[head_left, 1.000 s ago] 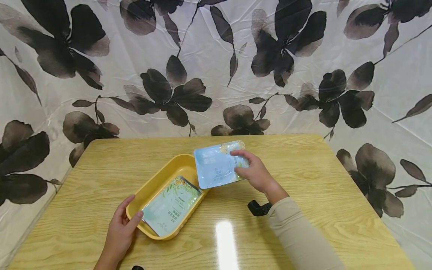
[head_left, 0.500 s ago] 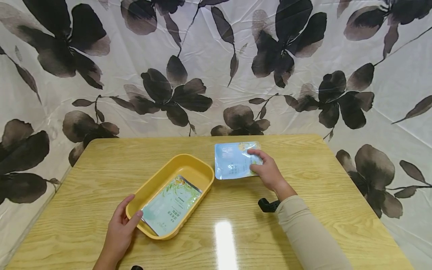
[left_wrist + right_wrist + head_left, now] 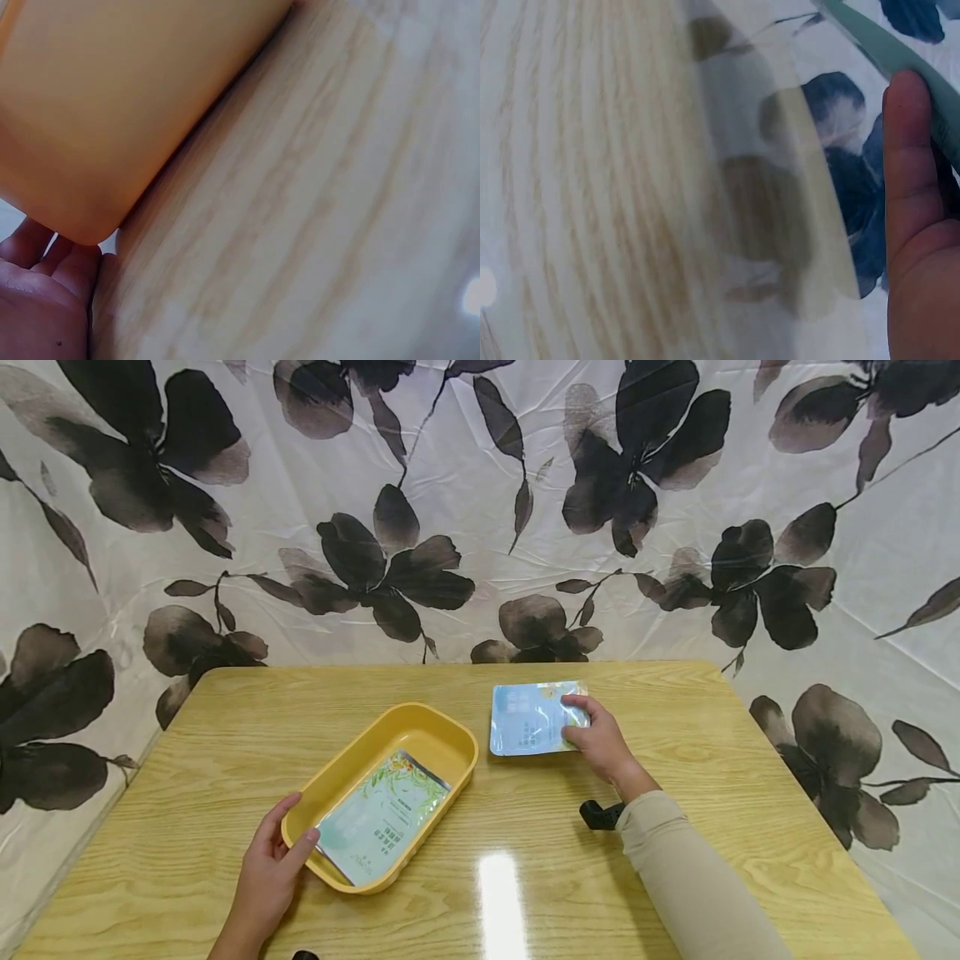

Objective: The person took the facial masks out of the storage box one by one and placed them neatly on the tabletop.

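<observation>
My left hand (image 3: 272,868) grips the near left corner of a yellow plastic basin (image 3: 337,760), thumb at the rim. In the left wrist view, its fingers (image 3: 71,262) lie at the bottom corner of the basin wall (image 3: 120,112). Inside the basin lies a flat pale-green packet (image 3: 382,818) printed with leaves and flowers. Right of the basin, my right hand (image 3: 603,739) pinches the right end of a glossy light-blue packet (image 3: 525,718), flat like a face-mask sachet. The right wrist view shows my thumb (image 3: 911,135) along the edge of this packet (image 3: 900,52).
The basin stands on a wood-grain table (image 3: 525,827). Behind it hangs a white cloth (image 3: 517,585) with dark flowers. A black device (image 3: 600,815) sits by my right wrist, and a small black piece (image 3: 305,955) shows at the bottom edge.
My right hand has carried the blue packet rightward, from overlapping the basin's far right rim to beside it, over the table. The left hand and the basin stay in place.
</observation>
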A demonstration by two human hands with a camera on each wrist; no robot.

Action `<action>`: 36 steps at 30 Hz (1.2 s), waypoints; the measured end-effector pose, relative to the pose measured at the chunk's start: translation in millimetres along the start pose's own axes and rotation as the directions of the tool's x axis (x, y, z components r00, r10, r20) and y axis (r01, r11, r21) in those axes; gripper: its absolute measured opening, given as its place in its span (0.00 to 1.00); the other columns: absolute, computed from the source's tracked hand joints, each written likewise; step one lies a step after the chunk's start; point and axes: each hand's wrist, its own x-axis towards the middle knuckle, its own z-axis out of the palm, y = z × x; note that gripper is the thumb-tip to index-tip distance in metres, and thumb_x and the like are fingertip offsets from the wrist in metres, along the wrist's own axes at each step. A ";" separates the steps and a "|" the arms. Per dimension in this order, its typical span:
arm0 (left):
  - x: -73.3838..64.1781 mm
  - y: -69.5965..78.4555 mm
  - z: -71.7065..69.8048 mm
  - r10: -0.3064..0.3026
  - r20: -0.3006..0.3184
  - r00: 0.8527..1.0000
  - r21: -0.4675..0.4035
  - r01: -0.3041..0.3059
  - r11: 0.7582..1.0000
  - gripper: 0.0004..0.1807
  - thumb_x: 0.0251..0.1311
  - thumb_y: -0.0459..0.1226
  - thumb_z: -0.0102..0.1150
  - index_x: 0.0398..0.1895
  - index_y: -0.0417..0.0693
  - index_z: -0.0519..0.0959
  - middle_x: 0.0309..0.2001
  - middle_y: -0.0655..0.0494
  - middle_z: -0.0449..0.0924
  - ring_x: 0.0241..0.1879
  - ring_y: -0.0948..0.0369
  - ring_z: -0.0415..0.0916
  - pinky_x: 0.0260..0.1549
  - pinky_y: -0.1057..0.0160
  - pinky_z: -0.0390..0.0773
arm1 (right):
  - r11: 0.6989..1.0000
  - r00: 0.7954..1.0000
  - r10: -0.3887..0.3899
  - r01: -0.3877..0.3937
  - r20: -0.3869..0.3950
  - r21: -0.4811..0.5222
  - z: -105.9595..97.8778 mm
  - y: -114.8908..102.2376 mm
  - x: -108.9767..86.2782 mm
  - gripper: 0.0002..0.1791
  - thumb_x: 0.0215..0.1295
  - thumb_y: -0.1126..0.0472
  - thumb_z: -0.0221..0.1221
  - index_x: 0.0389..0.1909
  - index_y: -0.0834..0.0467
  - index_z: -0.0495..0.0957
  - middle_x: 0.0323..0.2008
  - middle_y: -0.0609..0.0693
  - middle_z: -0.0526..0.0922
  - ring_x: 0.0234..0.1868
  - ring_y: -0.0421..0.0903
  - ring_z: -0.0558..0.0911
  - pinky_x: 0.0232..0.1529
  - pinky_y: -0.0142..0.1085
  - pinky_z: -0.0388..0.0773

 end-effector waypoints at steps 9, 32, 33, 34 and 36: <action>1.4 -0.2 0.8 -0.008 -0.004 1.000 0.012 0.008 1.000 0.29 0.71 0.27 0.55 0.72 0.36 0.59 0.58 0.44 0.64 0.51 0.73 0.75 0.42 0.75 0.79 | 0.998 0.998 0.039 -0.036 -0.046 0.059 7.5 14.4 5.5 0.26 0.63 0.78 0.53 0.64 0.71 0.67 0.60 0.66 0.68 0.38 0.42 0.73 0.31 0.26 0.75; 0.7 -2.8 0.5 0.014 -0.013 1.000 -0.030 -0.014 0.999 0.28 0.69 0.24 0.55 0.70 0.35 0.61 0.54 0.64 0.74 0.50 0.71 0.77 0.42 0.73 0.80 | 0.996 0.994 0.079 -0.076 -0.079 0.037 33.0 18.0 29.6 0.28 0.67 0.70 0.56 0.68 0.63 0.68 0.69 0.63 0.63 0.49 0.53 0.76 0.35 0.36 0.79; 0.6 -2.4 0.8 0.011 -0.016 1.000 -0.029 -0.012 1.000 0.28 0.69 0.24 0.55 0.70 0.35 0.61 0.54 0.64 0.74 0.50 0.71 0.76 0.42 0.74 0.80 | 0.996 0.992 0.090 -0.088 -0.087 0.034 34.2 17.7 31.6 0.28 0.67 0.70 0.56 0.69 0.63 0.68 0.70 0.62 0.63 0.49 0.52 0.76 0.36 0.37 0.80; 0.3 -1.8 1.0 0.007 -0.018 1.000 -0.028 -0.008 1.000 0.28 0.69 0.24 0.55 0.71 0.35 0.61 0.54 0.64 0.73 0.50 0.71 0.76 0.42 0.74 0.80 | 0.994 0.991 0.103 -0.101 -0.088 0.032 35.0 18.2 33.8 0.28 0.67 0.70 0.56 0.69 0.62 0.68 0.70 0.61 0.63 0.51 0.51 0.75 0.39 0.38 0.79; -0.5 -0.7 1.3 -0.002 -0.022 1.000 -0.023 0.001 1.000 0.29 0.69 0.25 0.56 0.71 0.36 0.61 0.55 0.62 0.72 0.50 0.72 0.76 0.43 0.74 0.80 | 0.993 0.989 0.117 -0.117 -0.092 0.002 36.6 18.9 38.2 0.29 0.68 0.70 0.56 0.70 0.63 0.66 0.71 0.60 0.63 0.55 0.53 0.74 0.42 0.41 0.80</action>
